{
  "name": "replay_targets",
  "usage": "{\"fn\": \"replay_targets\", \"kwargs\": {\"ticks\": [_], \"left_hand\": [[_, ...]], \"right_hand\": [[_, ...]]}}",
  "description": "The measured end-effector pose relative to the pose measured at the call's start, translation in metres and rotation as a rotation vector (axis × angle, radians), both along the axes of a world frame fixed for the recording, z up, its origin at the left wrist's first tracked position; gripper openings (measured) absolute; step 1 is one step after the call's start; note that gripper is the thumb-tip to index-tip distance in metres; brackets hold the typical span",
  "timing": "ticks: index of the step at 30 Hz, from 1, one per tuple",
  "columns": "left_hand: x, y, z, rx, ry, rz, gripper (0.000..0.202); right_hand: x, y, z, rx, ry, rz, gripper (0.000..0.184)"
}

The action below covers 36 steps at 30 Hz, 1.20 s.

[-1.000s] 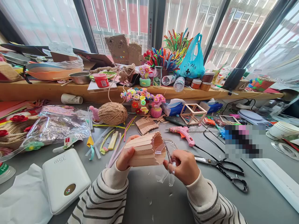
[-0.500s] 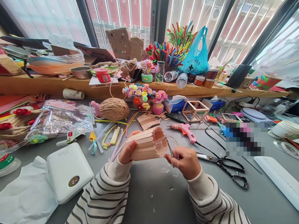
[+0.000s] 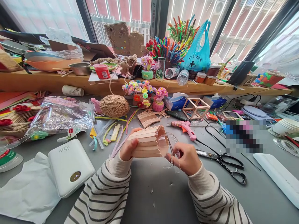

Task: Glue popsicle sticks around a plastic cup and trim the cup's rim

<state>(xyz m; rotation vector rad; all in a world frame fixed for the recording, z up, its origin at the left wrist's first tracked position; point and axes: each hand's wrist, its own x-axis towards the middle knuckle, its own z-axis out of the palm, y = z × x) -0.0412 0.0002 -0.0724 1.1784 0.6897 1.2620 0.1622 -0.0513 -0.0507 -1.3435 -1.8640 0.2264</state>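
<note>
Craft sticks stand side by side around a clear plastic cup [image 3: 148,143], which lies tilted on its side above the table with its mouth facing right. Wrapped round its closed end is my left hand [image 3: 129,145], thumb on the near sticks. At the mouth, my right hand [image 3: 187,157] is closed on a curled clear plastic strip [image 3: 173,144] that hangs by the cup's rim. Whether the strip still joins the cup I cannot tell. Small clear scraps [image 3: 151,190] lie on the table below.
Black-handled scissors [image 3: 219,158] and a pink glue gun [image 3: 185,128] lie to the right. A white power bank [image 3: 70,168] is at the left. Behind are a stack of craft sticks [image 3: 147,119], a twine ball [image 3: 114,105] and a wooden stick frame [image 3: 196,109].
The view has shifted slightly. My right hand and the plastic strip have moved a little at the cup's mouth; my left hand keeps its hold.
</note>
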Motion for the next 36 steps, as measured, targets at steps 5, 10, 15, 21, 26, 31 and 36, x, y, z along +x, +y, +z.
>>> {"fn": "replay_targets", "kwargs": {"ticks": [5,10,15,21,26,31,36], "left_hand": [[-0.004,0.005,-0.006,0.06,0.042,-0.033,0.054],[0.001,-0.003,0.005,-0.012,-0.012,-0.02,0.05],[0.007,-0.011,0.015,-0.048,-0.051,0.015,0.049],[0.006,-0.01,0.014,-0.054,-0.04,-0.001,0.05],[0.004,-0.011,0.014,-0.029,-0.041,-0.056,0.05],[0.006,-0.012,0.014,0.007,-0.074,-0.054,0.05],[0.003,-0.007,0.01,-0.006,-0.027,-0.02,0.055]], "right_hand": [[0.002,0.0,0.001,0.037,-0.027,-0.002,0.047],[0.0,0.0,0.0,0.167,-0.058,-0.021,0.049],[-0.002,0.0,0.0,0.26,-0.082,-0.005,0.049],[-0.001,-0.001,0.001,0.203,-0.053,-0.007,0.049],[0.0,-0.004,0.002,0.131,-0.031,-0.034,0.045],[0.0,-0.004,0.001,0.165,-0.075,-0.066,0.046],[0.0,-0.003,0.001,0.261,-0.129,-0.034,0.049]]}}
